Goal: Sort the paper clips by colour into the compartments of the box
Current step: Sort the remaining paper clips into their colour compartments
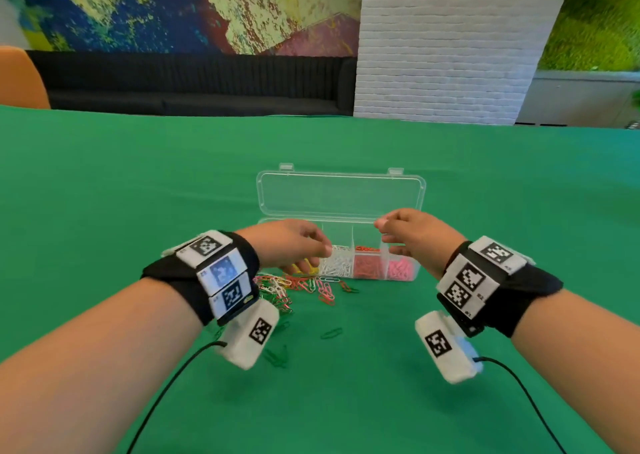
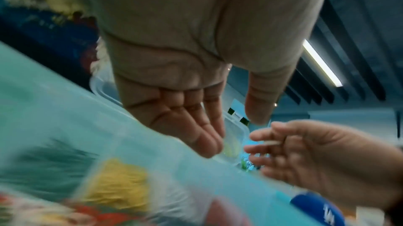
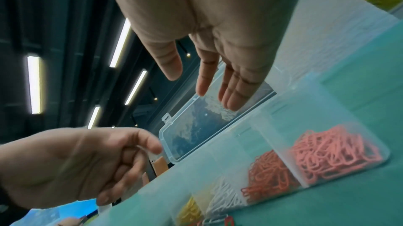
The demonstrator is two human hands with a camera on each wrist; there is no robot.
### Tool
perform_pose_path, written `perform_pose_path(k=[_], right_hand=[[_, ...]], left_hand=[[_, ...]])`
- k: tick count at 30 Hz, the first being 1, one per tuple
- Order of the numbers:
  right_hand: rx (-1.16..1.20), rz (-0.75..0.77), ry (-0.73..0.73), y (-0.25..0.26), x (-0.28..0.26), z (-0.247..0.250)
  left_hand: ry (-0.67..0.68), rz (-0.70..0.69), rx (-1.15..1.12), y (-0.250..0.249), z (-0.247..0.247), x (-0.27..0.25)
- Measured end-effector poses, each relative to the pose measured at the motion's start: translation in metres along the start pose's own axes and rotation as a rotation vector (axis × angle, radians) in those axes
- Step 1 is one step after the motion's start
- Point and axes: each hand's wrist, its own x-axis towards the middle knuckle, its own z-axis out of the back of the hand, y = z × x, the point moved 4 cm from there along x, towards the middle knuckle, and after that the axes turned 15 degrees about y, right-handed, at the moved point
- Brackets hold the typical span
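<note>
A clear plastic box [image 1: 418, 271] sits on the green cloth with its lid [image 1: 341, 194] folded back. Its compartments hold yellow clips [image 1: 304, 268], white clips [image 1: 335, 265], red clips [image 1: 367, 265] and pink clips [image 1: 400, 268]. My left hand [image 1: 320, 251] hovers over the yellow and white compartments, thumb apart from the fingers, and I see nothing held in the left wrist view [image 2: 236, 135]. Above the pink end my right hand [image 1: 381, 232] hangs with relaxed fingers and nothing in it [image 3: 187, 85]. A mixed pile of loose clips [image 1: 294, 287] lies in front of the box's left end.
A few green clips [image 1: 330, 332] lie scattered on the green tablecloth [image 1: 450, 176] nearer to me. Thin black cables [image 1: 166, 388] trail from both wrists. Beyond the table stand a black sofa [image 1: 194, 79], a white brick pillar [image 1: 446, 48] and an orange chair [image 1: 19, 79].
</note>
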Motion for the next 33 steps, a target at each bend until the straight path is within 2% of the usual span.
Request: perform_pose_path(k=[3, 6, 8, 11, 17, 25, 33], right_hand=[[-0.194, 0.054, 0.15, 0.006, -0.013, -0.025], [-0.47, 0.03, 0.355, 0.004, -0.021, -0.059], [-0.653, 0.021, 0.386, 0.0, -0.022, -0.075], [-0.795, -0.012, 0.421, -0.005, -0.019, -0.092], [-0.917, -0.044, 0.428, -0.006, -0.012, -0.108], [-0.938, 0.024, 0.466, -0.004, -0.012, -0.115], [-0.964, 0.039, 0.436, -0.002, -0.014, -0.114]], left_hand=[[0.065, 0.072, 0.314, 0.024, -0.008, -0.029], [0.154, 0.146, 0.484, 0.047, -0.022, -0.047], [0.181, 0.161, 0.549, 0.057, -0.028, -0.053], [0.216, 0.135, 0.588, 0.066, -0.036, -0.056], [0.206, 0.088, 0.62, 0.074, -0.043, -0.057], [0.228, -0.007, 0.689, 0.065, -0.048, -0.049], [0.173, -0.06, 0.798, 0.059, -0.052, -0.044]])
